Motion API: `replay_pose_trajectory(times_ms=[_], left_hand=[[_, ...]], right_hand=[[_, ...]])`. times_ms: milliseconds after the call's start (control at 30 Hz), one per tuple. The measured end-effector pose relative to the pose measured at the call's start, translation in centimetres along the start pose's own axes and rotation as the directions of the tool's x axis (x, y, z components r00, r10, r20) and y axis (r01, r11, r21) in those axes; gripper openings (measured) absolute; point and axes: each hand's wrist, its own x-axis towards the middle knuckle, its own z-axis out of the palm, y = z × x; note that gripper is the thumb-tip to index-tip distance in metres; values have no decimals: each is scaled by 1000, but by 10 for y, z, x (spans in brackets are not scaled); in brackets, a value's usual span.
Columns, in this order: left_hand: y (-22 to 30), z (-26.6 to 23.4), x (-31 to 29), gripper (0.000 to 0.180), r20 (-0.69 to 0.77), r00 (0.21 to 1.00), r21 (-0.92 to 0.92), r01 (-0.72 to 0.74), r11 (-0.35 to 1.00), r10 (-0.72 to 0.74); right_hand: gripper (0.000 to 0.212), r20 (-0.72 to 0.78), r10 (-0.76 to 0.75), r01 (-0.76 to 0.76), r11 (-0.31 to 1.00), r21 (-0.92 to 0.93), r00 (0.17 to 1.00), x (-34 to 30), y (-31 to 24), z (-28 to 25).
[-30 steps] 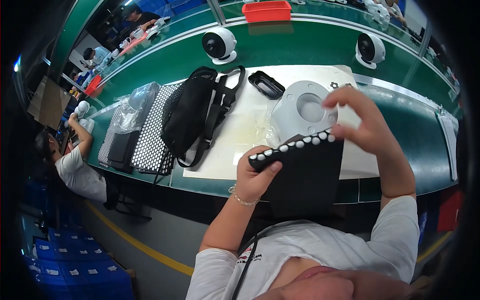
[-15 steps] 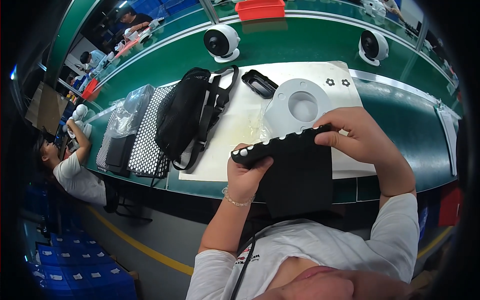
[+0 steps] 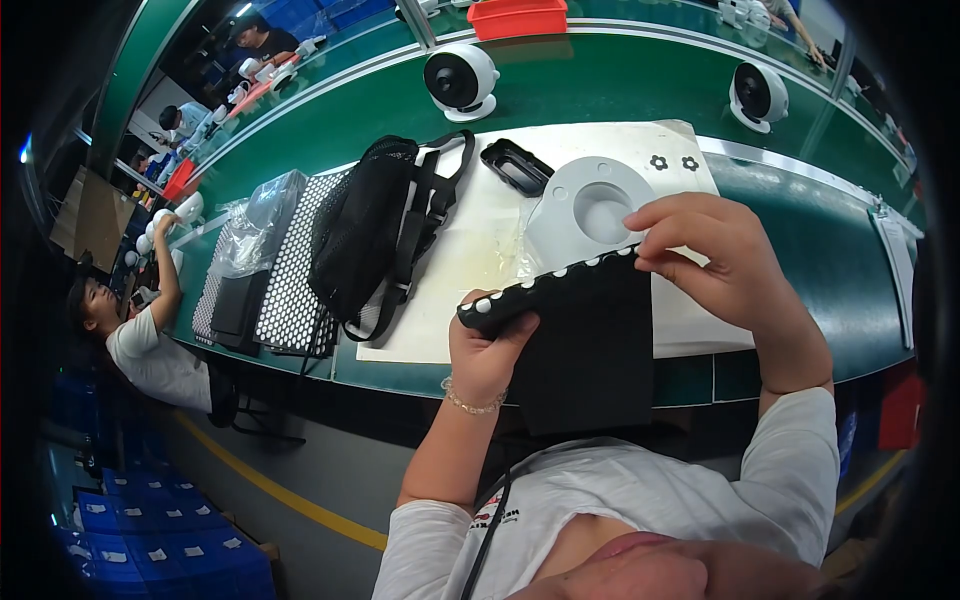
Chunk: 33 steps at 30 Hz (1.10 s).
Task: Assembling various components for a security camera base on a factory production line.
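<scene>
A black panel (image 3: 585,345) with white dots along its upper edge is held up in front of me, its plain black face hanging toward my body. My left hand (image 3: 487,345) is closed round its left end, thumb on the near side. At the panel's right corner, my right hand (image 3: 705,250) pinches the edge between thumb and fingertips. Behind the panel lies a light grey plate (image 3: 560,215) with a round recess, partly hidden by the panel and my right hand. A black mesh bag (image 3: 365,235) with straps rests to the left on the bench.
A black oblong frame (image 3: 517,167) and two small flower-shaped pieces (image 3: 658,162) lie on the white sheet (image 3: 430,325). Dotted panels (image 3: 290,270) and clear plastic bags (image 3: 258,235) sit left. Two white round fans (image 3: 460,80) stand at the back. A person (image 3: 155,350) works at far left.
The panel's right end has shifted slightly left and up, and the fingers of my right hand have lifted and spread a little. My left hand has barely moved.
</scene>
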Motion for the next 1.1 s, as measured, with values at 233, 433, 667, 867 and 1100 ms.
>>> replay_pose_trajectory(times_ms=[233, 433, 667, 867, 1100], left_hand=[[2, 3, 0, 21, -21, 999, -85, 33, 996, -35], [1, 3, -1, 20, 10, 1000, 5, 15, 1000, -15], [1, 2, -1, 18, 69, 998, 78, 3, 997, -8], [-1, 3, -1, 15, 128, 992, 126, -25, 992, 8], [-3, 1, 11, 21, 368, 853, 486, -516, 705, 371]], right_hand=[[18, -101, -319, 294, 933, -207, 942, 3, 4, 8], [26, -118, -233, 227, 972, -63, 965, 3, -1, 11], [35, -115, -418, 408, 908, -99, 901, -1, 5, 28], [36, -14, -536, 533, 842, -81, 844, -7, 2, 36], [44, -283, -189, 225, 969, 100, 940, 3, 31, 32]])
